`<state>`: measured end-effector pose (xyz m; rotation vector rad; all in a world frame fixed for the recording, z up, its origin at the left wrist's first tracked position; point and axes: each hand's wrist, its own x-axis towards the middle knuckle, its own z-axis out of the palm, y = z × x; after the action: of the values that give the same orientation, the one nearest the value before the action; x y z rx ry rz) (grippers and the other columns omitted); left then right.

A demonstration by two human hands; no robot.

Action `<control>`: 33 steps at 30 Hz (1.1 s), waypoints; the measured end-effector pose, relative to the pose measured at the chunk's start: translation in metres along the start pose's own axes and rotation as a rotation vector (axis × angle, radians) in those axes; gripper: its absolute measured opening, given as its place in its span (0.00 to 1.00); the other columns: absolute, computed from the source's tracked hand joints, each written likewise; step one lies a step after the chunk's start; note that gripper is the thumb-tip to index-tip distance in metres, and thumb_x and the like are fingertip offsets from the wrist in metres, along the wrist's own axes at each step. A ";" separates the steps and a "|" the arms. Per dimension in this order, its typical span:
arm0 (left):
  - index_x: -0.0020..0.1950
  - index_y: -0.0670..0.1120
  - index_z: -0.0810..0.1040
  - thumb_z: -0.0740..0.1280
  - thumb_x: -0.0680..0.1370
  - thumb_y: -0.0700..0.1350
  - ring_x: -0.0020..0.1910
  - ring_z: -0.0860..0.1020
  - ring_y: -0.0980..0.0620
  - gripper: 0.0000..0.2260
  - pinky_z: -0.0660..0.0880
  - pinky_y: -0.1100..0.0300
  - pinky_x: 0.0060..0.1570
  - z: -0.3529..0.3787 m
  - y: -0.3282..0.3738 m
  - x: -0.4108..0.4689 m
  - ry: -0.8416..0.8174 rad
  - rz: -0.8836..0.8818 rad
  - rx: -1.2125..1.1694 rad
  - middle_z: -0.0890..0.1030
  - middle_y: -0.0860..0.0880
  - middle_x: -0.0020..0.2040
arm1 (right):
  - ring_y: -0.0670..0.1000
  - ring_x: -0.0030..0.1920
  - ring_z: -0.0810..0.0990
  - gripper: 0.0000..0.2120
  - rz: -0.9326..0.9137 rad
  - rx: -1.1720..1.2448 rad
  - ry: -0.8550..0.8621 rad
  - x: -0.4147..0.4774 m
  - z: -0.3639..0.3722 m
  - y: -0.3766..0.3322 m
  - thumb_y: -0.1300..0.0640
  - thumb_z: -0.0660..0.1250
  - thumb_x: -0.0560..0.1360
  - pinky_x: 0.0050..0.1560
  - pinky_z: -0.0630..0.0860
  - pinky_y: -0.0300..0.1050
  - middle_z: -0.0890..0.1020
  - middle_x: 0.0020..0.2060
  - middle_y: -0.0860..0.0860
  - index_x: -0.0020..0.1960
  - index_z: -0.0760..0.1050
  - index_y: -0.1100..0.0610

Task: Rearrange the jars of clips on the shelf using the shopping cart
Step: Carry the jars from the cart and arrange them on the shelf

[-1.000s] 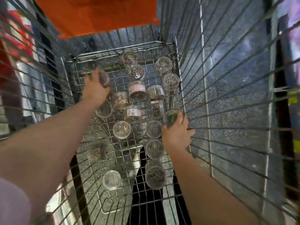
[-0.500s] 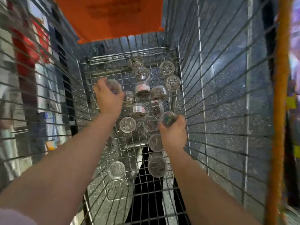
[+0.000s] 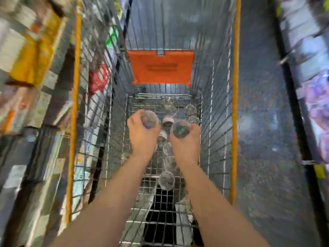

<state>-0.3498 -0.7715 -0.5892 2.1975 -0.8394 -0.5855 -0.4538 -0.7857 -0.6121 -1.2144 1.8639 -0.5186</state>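
Observation:
I look down into a wire shopping cart (image 3: 216, 139) with orange rim rails. My left hand (image 3: 142, 138) grips a clear jar of clips (image 3: 149, 119) by its body, lid facing up. Beside it, my right hand (image 3: 187, 145) grips a second clear jar (image 3: 180, 129) the same way. Both jars are raised above the cart floor. Several more jars of clips (image 3: 166, 180) lie scattered on the wire floor below and beyond my hands, some upright, some on their sides.
An orange flap (image 3: 161, 68) hangs on the cart's far end. Blurred store shelves with goods (image 3: 26, 68) run along the left, and more shelving (image 3: 313, 104) along the right. Grey speckled floor shows through the wires.
Both hands have risen out of the jar pile with a jar each and moved closer together. The view has pulled back and up, showing the cart's rim rails.

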 end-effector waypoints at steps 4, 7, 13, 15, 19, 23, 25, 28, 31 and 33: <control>0.66 0.48 0.68 0.75 0.68 0.46 0.52 0.70 0.54 0.29 0.66 0.63 0.50 -0.039 0.026 -0.050 0.121 -0.023 -0.119 0.67 0.52 0.58 | 0.52 0.43 0.79 0.23 -0.228 0.131 -0.046 -0.038 -0.041 -0.025 0.49 0.73 0.63 0.43 0.76 0.46 0.79 0.42 0.48 0.53 0.67 0.52; 0.66 0.49 0.70 0.75 0.68 0.49 0.59 0.72 0.53 0.29 0.67 0.63 0.56 -0.068 0.043 -0.095 0.250 -0.003 -0.203 0.71 0.50 0.62 | 0.49 0.43 0.77 0.21 -0.440 0.144 -0.100 -0.072 -0.081 -0.041 0.48 0.73 0.63 0.42 0.72 0.44 0.77 0.42 0.45 0.50 0.68 0.49; 0.68 0.47 0.68 0.76 0.68 0.47 0.57 0.71 0.56 0.31 0.62 0.70 0.50 -0.141 0.089 -0.175 0.493 0.030 -0.311 0.74 0.51 0.61 | 0.47 0.45 0.76 0.18 -0.742 0.228 -0.251 -0.145 -0.139 -0.074 0.45 0.73 0.66 0.45 0.73 0.43 0.76 0.44 0.43 0.50 0.66 0.43; 0.69 0.51 0.66 0.75 0.68 0.49 0.56 0.71 0.57 0.32 0.62 0.69 0.49 -0.171 0.096 -0.195 0.539 0.013 -0.326 0.73 0.54 0.58 | 0.43 0.42 0.75 0.19 -0.822 0.257 -0.321 -0.176 -0.151 -0.088 0.47 0.73 0.67 0.39 0.69 0.34 0.75 0.43 0.40 0.49 0.64 0.42; 0.67 0.52 0.67 0.74 0.68 0.49 0.53 0.71 0.58 0.30 0.64 0.70 0.47 -0.230 0.099 -0.236 0.698 0.055 -0.359 0.73 0.57 0.55 | 0.45 0.49 0.76 0.23 -0.899 0.301 -0.494 -0.232 -0.155 -0.113 0.46 0.73 0.68 0.44 0.70 0.37 0.77 0.50 0.45 0.57 0.66 0.48; 0.63 0.54 0.67 0.74 0.69 0.48 0.50 0.75 0.57 0.26 0.68 0.72 0.44 -0.292 0.084 -0.276 0.829 0.082 -0.401 0.75 0.58 0.50 | 0.45 0.51 0.76 0.24 -1.027 0.313 -0.668 -0.297 -0.148 -0.135 0.45 0.73 0.68 0.45 0.70 0.33 0.77 0.52 0.44 0.58 0.65 0.46; 0.65 0.51 0.67 0.74 0.69 0.47 0.53 0.76 0.56 0.27 0.70 0.74 0.46 -0.325 0.070 -0.295 0.907 0.084 -0.401 0.76 0.54 0.55 | 0.46 0.52 0.76 0.24 -1.090 0.325 -0.748 -0.335 -0.142 -0.145 0.46 0.73 0.67 0.47 0.72 0.38 0.77 0.52 0.45 0.58 0.66 0.47; 0.65 0.51 0.68 0.74 0.69 0.47 0.47 0.76 0.59 0.27 0.68 0.79 0.40 -0.374 0.049 -0.325 1.020 0.065 -0.360 0.77 0.52 0.55 | 0.43 0.50 0.74 0.22 -1.173 0.330 -0.848 -0.394 -0.128 -0.156 0.46 0.73 0.67 0.47 0.69 0.38 0.76 0.49 0.41 0.56 0.66 0.44; 0.65 0.52 0.68 0.73 0.69 0.48 0.47 0.74 0.58 0.26 0.67 0.80 0.38 -0.428 0.026 -0.358 1.109 0.029 -0.309 0.76 0.54 0.53 | 0.39 0.48 0.74 0.19 -1.226 0.349 -0.942 -0.459 -0.107 -0.163 0.44 0.72 0.67 0.46 0.70 0.33 0.75 0.47 0.37 0.52 0.66 0.39; 0.65 0.52 0.68 0.74 0.68 0.50 0.48 0.75 0.57 0.28 0.70 0.76 0.41 -0.463 0.009 -0.377 1.145 0.025 -0.292 0.76 0.55 0.53 | 0.43 0.49 0.76 0.21 -1.251 0.360 -0.988 -0.501 -0.092 -0.167 0.41 0.71 0.67 0.47 0.72 0.35 0.77 0.48 0.41 0.56 0.67 0.41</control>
<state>-0.3289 -0.3007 -0.2221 1.8059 -0.1366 0.5362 -0.3438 -0.4240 -0.2327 -1.8028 0.0509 -0.6541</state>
